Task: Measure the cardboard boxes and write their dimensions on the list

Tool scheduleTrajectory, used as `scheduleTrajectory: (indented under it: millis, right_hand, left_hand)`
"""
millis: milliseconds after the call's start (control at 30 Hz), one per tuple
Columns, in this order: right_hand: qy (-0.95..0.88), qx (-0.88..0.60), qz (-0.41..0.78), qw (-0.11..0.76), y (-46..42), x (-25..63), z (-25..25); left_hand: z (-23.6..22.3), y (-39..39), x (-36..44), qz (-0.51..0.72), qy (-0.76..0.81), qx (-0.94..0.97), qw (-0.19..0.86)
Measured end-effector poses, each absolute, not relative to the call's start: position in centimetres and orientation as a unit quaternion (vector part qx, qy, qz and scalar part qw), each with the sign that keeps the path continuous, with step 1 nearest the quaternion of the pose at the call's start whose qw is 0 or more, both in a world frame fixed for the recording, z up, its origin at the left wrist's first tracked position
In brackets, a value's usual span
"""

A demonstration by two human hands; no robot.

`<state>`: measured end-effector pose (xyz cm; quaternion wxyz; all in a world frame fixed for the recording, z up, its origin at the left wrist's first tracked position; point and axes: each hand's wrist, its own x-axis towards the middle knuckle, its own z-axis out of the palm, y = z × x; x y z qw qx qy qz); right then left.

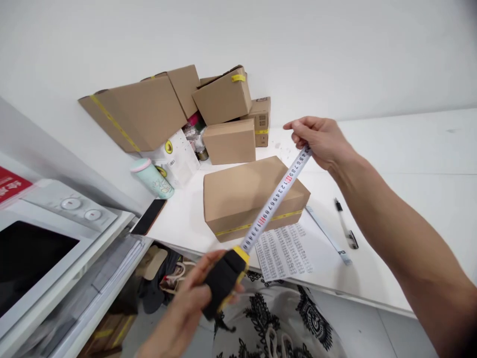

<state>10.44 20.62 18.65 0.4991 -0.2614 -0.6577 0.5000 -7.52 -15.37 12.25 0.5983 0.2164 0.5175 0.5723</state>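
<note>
My left hand [186, 303] grips the black and yellow case of a tape measure [226, 278] in front of the table's near edge. From it the white blade runs up and to the right, pulled partly out. At the blade's far end my right hand [316, 139] is closed on the tip, which its fingers hide. Behind the blade a closed cardboard box [242, 194] with a yellow tape stripe along its side rests on the white table. The blade crosses in front of the box's right part; whether it touches cannot be told.
Several cardboard boxes [149, 109] are piled against the wall. A mint tumbler [152, 179] and a black phone [149, 217] are at the left, near a white microwave [70, 219]. A printed sheet [285, 253], a clear ruler [328, 233] and a pen [346, 223] lie right of the box.
</note>
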Motion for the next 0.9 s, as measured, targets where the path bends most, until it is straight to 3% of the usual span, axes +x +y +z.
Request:
scheduleTrajectory:
  millis: [167,300,400,500,700,900]
  right_hand:
    - [-0.677,-0.248,0.573,0.391,21.2,5.8,17.5]
    - [-0.715,-0.273,0.562,0.314,21.1,2.3,16.9]
    - [-0.724,-0.279,0.54,0.326,21.8,1.1,16.5]
    - [-0.734,-0.297,0.502,0.347,22.8,1.1,15.6]
    - [-0.808,-0.305,0.435,0.254,23.7,1.9,13.4]
    - [-0.781,-0.322,0.433,0.315,24.3,1.4,12.7]
  left_hand:
    - [7.5,-14.8,-1.9,0.436,0.374,0.249,0.779]
    - [6.8,-13.2,1.2,0.449,0.286,0.287,0.796]
    - [8.1,-12.4,2.3,0.442,0.231,0.269,0.824]
    - [9.6,-11.9,2.8,0.473,0.2,0.258,0.819]
    - [8.9,-9.3,4.3,0.569,0.225,0.23,0.757]
    - [10.5,-9.1,3.6,0.583,0.282,0.208,0.733]
